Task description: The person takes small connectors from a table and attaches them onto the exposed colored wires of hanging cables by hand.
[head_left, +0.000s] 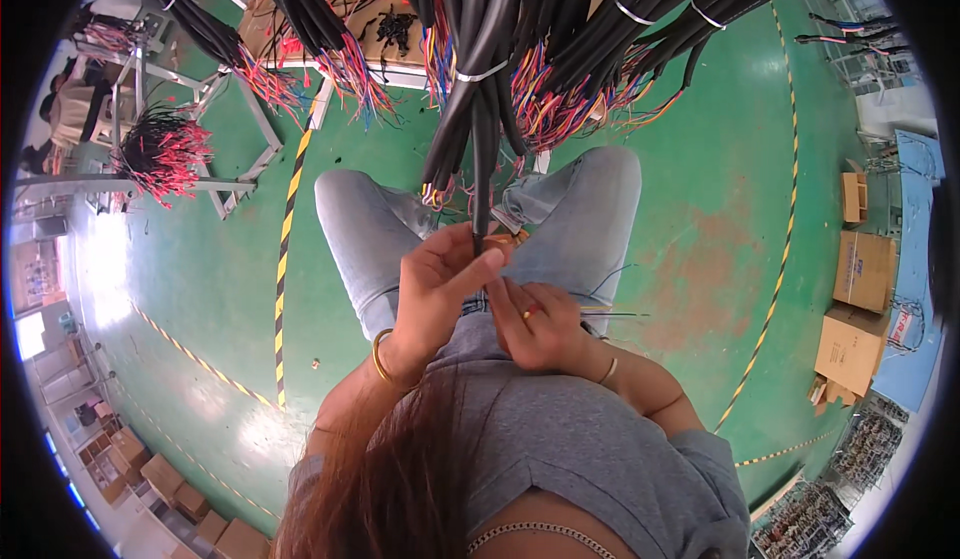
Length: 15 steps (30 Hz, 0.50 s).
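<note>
A thick, round black cable with a smooth, faintly shiny sheath (481, 184) hangs almost straight down from the gathered black cables overhead, between the person's knees and in front of the body. Its upper length is plain and dark, with a pale streak of light along it; its lower end is hidden among the fingers. Above, a narrow white plastic tie (484, 74) binds the bunch. Just left of the cable, shorter black cable ends (443, 164) show yellow, pink and white wires.

The person's left hand (428, 294) is closed around the lower part of the cable, its thumb and fingertips pinched together. The right hand (545, 327) is just below, its fingers curled nearly closed; what they grip cannot be told. Thin, loose wires (618, 314) stick out to the right beside it, over the faded blue denim jeans (590, 214).
</note>
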{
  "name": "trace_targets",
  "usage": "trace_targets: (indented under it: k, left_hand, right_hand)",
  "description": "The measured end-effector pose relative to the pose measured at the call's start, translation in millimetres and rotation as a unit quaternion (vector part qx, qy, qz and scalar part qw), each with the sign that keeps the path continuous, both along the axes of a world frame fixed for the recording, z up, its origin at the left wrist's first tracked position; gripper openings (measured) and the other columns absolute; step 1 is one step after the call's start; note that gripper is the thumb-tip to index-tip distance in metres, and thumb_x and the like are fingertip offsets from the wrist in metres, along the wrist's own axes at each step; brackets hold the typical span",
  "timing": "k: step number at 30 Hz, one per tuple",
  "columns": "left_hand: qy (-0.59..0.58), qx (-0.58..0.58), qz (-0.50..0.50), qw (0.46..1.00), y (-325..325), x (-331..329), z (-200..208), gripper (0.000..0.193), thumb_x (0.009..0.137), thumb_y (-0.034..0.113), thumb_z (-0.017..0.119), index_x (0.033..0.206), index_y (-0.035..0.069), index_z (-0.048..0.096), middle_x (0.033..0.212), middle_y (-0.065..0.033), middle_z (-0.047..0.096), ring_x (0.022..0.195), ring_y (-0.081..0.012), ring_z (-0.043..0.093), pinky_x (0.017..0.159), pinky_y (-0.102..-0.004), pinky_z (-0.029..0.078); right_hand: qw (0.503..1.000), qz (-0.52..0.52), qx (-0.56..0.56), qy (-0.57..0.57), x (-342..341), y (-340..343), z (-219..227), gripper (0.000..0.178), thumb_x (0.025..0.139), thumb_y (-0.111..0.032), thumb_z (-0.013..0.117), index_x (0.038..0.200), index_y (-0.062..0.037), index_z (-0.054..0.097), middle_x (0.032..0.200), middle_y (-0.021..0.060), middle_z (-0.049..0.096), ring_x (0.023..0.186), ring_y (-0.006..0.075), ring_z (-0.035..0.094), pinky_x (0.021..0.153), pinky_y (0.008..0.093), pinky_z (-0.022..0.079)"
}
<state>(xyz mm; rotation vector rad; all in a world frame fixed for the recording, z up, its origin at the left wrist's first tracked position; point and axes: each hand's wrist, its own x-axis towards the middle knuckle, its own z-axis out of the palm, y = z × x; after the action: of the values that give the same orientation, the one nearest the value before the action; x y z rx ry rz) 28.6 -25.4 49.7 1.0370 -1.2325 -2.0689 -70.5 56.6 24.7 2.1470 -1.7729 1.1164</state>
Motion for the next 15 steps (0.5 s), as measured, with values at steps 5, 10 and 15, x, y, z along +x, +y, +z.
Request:
trace_targets:
  k: [5, 10, 15]
  left_hand:
    - [-0.012, 0.007, -0.024, 1.000, -2.0, 8.1, -6.6, 0.026, 0.081, 0.008, 0.044, 0.103, -0.007, 0.044, 0.085, -0.0121, 0.056, 0.073, -0.0144, 0.055, 0.064, -0.0241, 0.045]
    - [0.041, 0.030, -0.073, 0.996, -7.4, 13.6, 2.3, 0.026, 0.083, 0.007, 0.040, 0.105, -0.007, 0.043, 0.083, -0.0122, 0.056, 0.066, -0.0129, 0.055, 0.059, -0.0238, 0.046]
    - [0.129, 0.122, -0.138, 0.974, -4.6, 19.3, -1.0, 0.027, 0.084, 0.011, 0.039, 0.105, -0.005, 0.043, 0.081, -0.0123, 0.057, 0.060, -0.0124, 0.053, 0.056, -0.0230, 0.046]
  right_hand:
    - [0.988, 0.078, 0.049, -0.124, -5.1, -3.0, 7.7, 0.018, 0.072, -0.007, 0.051, 0.086, 0.0044, 0.053, 0.066, 0.0081, 0.052, 0.052, 0.0176, 0.051, 0.047, 0.0248, 0.041]
    - [0.881, -0.037, 0.138, -0.451, -22.5, -13.2, 20.4, 0.020, 0.077, -0.015, 0.050, 0.085, 0.0023, 0.054, 0.069, 0.0065, 0.055, 0.058, 0.0141, 0.051, 0.055, 0.0245, 0.041]
    - [0.589, 0.128, 0.310, -0.736, -30.9, -45.2, 15.1, 0.022, 0.079, -0.018, 0.049, 0.078, 0.0028, 0.055, 0.073, 0.0048, 0.055, 0.064, 0.0104, 0.051, 0.060, 0.0223, 0.040]
